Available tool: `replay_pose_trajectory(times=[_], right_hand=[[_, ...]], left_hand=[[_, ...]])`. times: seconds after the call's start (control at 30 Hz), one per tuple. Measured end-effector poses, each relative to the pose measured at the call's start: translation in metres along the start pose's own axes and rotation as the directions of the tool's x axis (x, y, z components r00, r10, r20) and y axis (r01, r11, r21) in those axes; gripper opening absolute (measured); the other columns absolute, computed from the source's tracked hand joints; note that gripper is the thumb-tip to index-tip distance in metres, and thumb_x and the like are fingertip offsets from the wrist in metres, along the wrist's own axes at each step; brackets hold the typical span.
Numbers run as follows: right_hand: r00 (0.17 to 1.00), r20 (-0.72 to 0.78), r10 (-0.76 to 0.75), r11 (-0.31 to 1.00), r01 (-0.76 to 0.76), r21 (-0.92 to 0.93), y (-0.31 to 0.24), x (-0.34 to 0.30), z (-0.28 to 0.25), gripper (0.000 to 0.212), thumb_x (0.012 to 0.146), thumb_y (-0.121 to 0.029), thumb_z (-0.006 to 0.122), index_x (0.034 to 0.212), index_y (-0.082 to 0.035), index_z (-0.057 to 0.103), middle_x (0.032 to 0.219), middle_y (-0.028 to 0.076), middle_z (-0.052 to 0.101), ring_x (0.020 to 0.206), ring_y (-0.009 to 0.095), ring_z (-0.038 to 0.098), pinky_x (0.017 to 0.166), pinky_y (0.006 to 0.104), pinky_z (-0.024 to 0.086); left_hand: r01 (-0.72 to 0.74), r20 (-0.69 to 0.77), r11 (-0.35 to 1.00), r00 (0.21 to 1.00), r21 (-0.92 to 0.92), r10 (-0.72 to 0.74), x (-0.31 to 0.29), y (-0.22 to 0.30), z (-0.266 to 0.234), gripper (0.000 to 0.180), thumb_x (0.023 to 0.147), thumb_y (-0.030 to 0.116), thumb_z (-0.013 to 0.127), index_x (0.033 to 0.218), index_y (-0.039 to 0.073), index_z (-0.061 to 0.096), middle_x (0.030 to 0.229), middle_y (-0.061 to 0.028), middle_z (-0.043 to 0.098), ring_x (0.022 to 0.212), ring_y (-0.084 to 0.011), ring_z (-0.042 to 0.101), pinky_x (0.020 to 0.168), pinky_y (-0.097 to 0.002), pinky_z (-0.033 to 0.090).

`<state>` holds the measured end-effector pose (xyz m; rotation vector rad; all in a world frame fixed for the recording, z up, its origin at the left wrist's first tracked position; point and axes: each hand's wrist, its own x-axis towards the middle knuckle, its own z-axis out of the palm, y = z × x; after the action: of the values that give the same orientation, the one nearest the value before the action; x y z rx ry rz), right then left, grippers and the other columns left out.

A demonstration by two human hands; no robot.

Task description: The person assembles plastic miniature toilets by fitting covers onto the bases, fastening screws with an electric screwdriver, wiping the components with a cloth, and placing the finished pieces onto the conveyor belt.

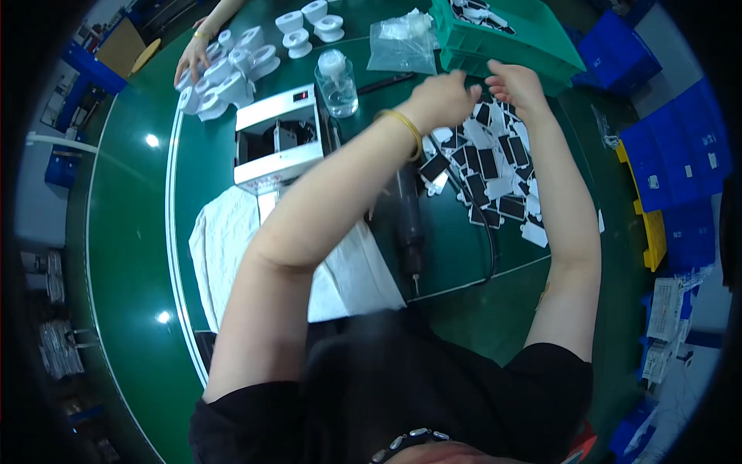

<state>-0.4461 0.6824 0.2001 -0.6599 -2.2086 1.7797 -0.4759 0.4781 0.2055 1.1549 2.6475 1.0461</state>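
Observation:
My left hand (pixel 442 102), with a gold bangle at its wrist, hangs over the far edge of a pile of small flat black-and-white pieces (pixel 487 162). Its fingers are curled and smeared by motion; whether anything is in them does not show. Beside it on the right, my right hand (pixel 519 87) is raised with its fingers loosely bent and apart, and nothing shows in them. Both hands are in front of a green plastic bin (pixel 510 54) that contains more such pieces. Below my left wrist lies a black electric screwdriver (pixel 410 216) with its cord running among the pieces.
A white-and-black machine (pixel 279 139) with a small red display stands left of my left forearm, near a clear pump bottle (pixel 337 87). White cloth (pixel 224 255) lies before it. Another person's hand (pixel 192 60) touches white spools (pixel 224 81). Blue bins (pixel 680 155) stand at right.

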Motion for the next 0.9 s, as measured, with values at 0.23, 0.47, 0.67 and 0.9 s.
replay_pose_trajectory(times=[0.23,0.47,0.67,0.9], right_hand=[[0.920,0.382,-0.090,0.494,0.374,-0.785,0.024,-0.110,0.058,0.019,0.079,-0.013,0.070,0.095,-0.005,0.068,0.090,0.016,0.070,0.086,0.028,0.070,0.073,0.0390,0.054],[0.959,0.283,-0.001,0.351,0.265,-0.898,0.033,-0.132,0.073,0.054,0.072,-0.011,0.071,0.125,-0.004,0.059,0.105,0.019,0.070,0.100,0.036,0.067,0.089,0.0411,0.052],[0.838,0.475,0.267,0.873,-0.002,-0.487,0.023,-0.128,0.075,0.033,0.076,-0.015,0.071,0.105,-0.001,0.070,0.100,0.017,0.072,0.091,0.035,0.069,0.085,0.0417,0.054],[0.640,0.569,-0.516,0.314,0.760,-0.569,0.081,-0.145,0.096,0.029,0.093,-0.026,0.062,0.118,-0.015,0.070,0.141,0.009,0.055,0.138,0.033,0.042,0.115,0.0550,0.027]], left_hand=[[-0.291,0.215,0.939,0.944,0.184,0.251,-0.100,0.008,-0.068,0.038,0.086,0.012,0.063,0.123,0.007,0.062,0.116,-0.0181,0.067,0.110,-0.0373,0.063,0.095,-0.0425,0.051],[-0.630,0.405,0.644,0.775,0.434,0.485,-0.211,-0.024,-0.028,0.033,0.094,0.019,0.052,0.124,0.019,0.065,0.139,-0.0040,0.057,0.138,-0.0263,0.043,0.113,-0.0416,0.036],[-0.554,0.219,0.713,0.830,0.429,0.513,-0.205,-0.038,-0.018,0.034,0.091,0.018,0.054,0.123,0.016,0.065,0.130,-0.0032,0.060,0.131,-0.0246,0.048,0.103,-0.0371,0.046],[-0.513,0.199,0.683,0.850,0.520,0.487,-0.211,-0.039,-0.011,0.034,0.087,0.018,0.058,0.120,0.013,0.067,0.124,-0.0021,0.060,0.120,-0.0244,0.054,0.092,-0.0330,0.053]])
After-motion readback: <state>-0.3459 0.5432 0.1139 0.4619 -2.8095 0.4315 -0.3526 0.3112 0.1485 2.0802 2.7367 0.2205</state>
